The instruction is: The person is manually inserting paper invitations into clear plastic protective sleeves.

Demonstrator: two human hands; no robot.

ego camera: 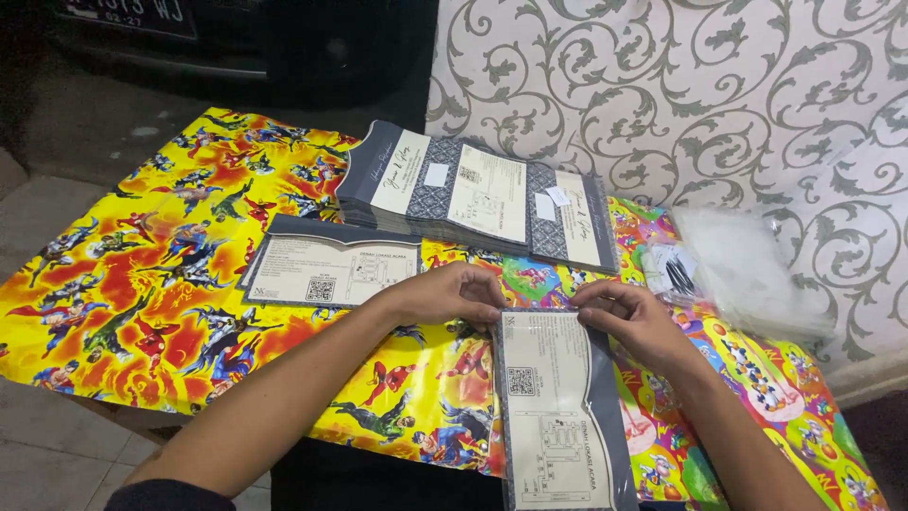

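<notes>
Right now, looking down from my head camera, my left hand (445, 293) and my right hand (632, 317) both pinch the top edge of a grey and cream card in a clear sleeve (563, 407), fingers closed on it, and it lies lengthwise toward me on the bright cartoon-print cloth (142, 303). Just left of my left hand another card (331, 270) lies flat, a fanned stack of cards (482, 194) sits beyond my hands, and a heap of clear plastic sleeves (747, 270) rests to the right by the patterned wall (709, 85).
</notes>
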